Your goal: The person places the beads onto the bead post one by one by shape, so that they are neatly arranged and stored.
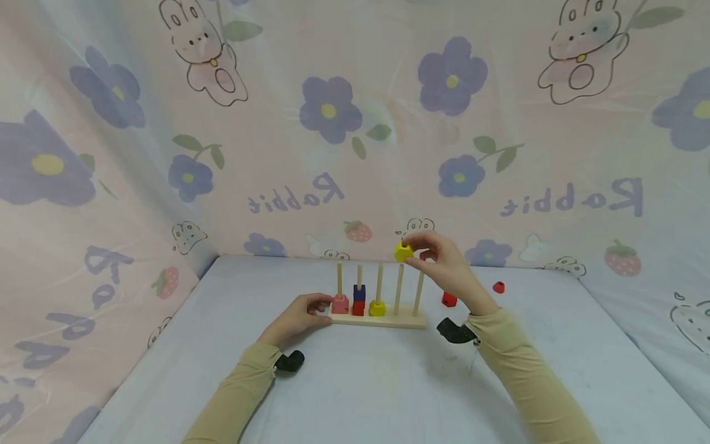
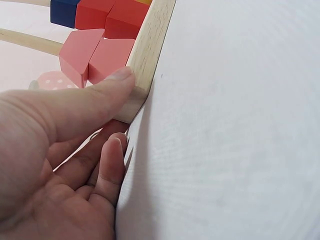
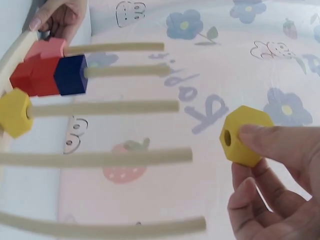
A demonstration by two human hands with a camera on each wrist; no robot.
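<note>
A wooden peg stand (image 1: 383, 322) with several upright rods sits on the table. My left hand (image 1: 296, 317) grips its left end, thumb (image 2: 112, 90) on the base's front edge and fingers behind. Pink blocks (image 1: 340, 305) are threaded on the leftmost rod. Beside them, a dark blue block (image 1: 359, 292) tops red blocks (image 1: 359, 308), and a yellow block (image 1: 377, 309) sits low on the middle rod. Between thumb and fingers, my right hand (image 1: 446, 268) pinches a yellow hexagonal bead (image 3: 242, 145) above the rod tops, its hole visible. The two right-hand rods are bare.
On the table right of the stand lie a red block (image 1: 449, 300), partly behind the right wrist, and a smaller red piece (image 1: 499, 287) farther right. A patterned curtain (image 1: 388, 154) hangs along the back table edge. Black wrist mounts (image 1: 456, 331) jut from both sleeves.
</note>
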